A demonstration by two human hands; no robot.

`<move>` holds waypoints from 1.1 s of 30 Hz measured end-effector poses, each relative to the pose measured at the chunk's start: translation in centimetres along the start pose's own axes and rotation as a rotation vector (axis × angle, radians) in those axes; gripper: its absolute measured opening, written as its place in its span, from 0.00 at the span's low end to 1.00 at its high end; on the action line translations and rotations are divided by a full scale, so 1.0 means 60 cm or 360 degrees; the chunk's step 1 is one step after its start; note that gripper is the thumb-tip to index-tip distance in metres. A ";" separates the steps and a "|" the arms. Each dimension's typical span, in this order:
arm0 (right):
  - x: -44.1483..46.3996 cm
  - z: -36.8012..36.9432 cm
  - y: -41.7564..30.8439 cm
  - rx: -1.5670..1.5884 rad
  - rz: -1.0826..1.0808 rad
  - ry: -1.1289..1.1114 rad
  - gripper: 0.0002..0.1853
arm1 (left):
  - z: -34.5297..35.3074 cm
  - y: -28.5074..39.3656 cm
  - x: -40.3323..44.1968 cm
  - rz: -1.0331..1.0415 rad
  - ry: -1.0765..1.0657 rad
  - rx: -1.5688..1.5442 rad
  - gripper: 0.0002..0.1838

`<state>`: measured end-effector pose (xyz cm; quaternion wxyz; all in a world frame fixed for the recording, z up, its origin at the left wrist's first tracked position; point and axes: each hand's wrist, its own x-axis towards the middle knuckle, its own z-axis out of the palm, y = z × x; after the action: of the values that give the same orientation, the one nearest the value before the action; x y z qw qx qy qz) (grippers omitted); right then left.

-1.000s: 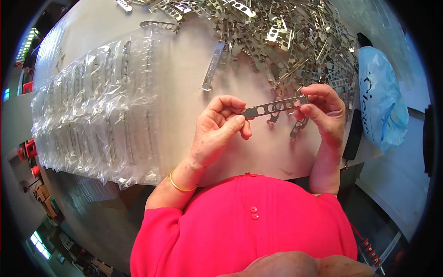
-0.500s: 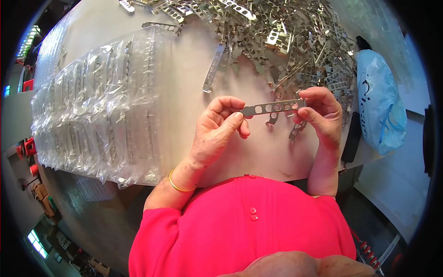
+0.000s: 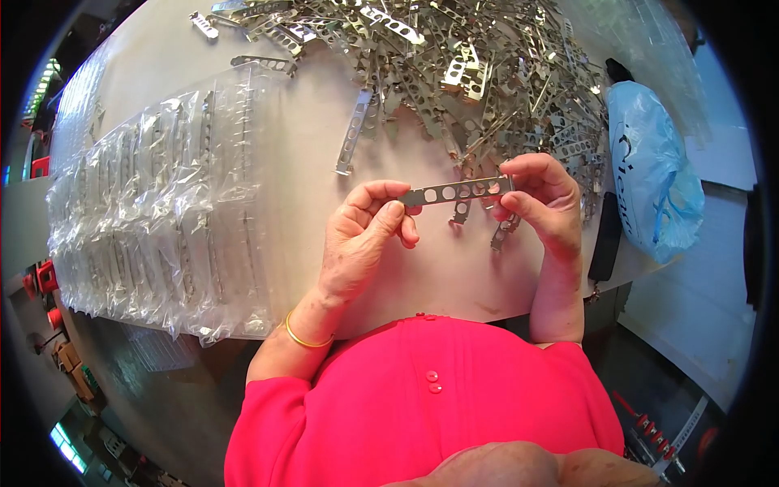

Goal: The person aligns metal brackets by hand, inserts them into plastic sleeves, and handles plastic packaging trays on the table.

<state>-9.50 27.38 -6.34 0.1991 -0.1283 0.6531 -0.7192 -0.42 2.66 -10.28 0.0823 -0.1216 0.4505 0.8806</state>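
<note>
Held level between both hands is a flat metal bracket (image 3: pixel 447 192) with a row of round holes along it. My left hand (image 3: pixel 363 235) pinches its left end between thumb and fingers. At the other end, the thumb and fingers of my right hand (image 3: pixel 545 203) close on the bracket's bent tip. Beyond the hands spreads a big heap of similar metal brackets (image 3: pixel 487 81). One loose bracket (image 3: pixel 354 132) lies at the heap's near left side, and a few more lie just behind the held one.
To the left, clear plastic packs (image 3: pixel 154 211) of brackets lie in rows on the table (image 3: pixel 308 178). On the right are a blue plastic bag (image 3: pixel 656 170) and a dark strip-like object (image 3: pixel 604 239). Clear plastic sheeting (image 3: pixel 649 57) covers the far right corner.
The whole view has shifted slightly, so things appear a little further left. Both hands keep the same hold on the bracket.
</note>
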 end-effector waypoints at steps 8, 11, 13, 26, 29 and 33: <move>-0.001 -0.003 0.002 -0.0010 0.0068 -0.0047 0.16 | -0.004 -0.002 0.000 0.0037 0.0025 -0.0065 0.12; -0.001 -0.001 -0.001 -0.0047 0.0135 -0.0011 0.13 | -0.005 -0.002 0.000 0.0021 0.0023 -0.0079 0.12; 0.001 0.001 -0.001 -0.0036 0.0135 -0.0024 0.12 | -0.003 -0.001 -0.001 0.0000 0.0043 -0.0069 0.11; 0.005 0.004 0.006 0.0083 0.0233 -0.0024 0.12 | -0.001 -0.010 0.000 0.0184 0.0043 0.0097 0.11; 0.003 -0.008 0.014 0.0060 0.0248 -0.0128 0.12 | -0.001 -0.008 -0.001 0.0204 0.0075 0.0190 0.09; 0.001 -0.009 0.012 0.0221 0.0364 -0.0104 0.14 | 0.002 -0.001 -0.004 0.0066 0.0086 0.0114 0.09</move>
<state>-9.71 27.77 -7.10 0.3092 -0.0623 0.6054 -0.7307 -0.20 2.77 -10.22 0.0560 -0.1329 0.4863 0.8618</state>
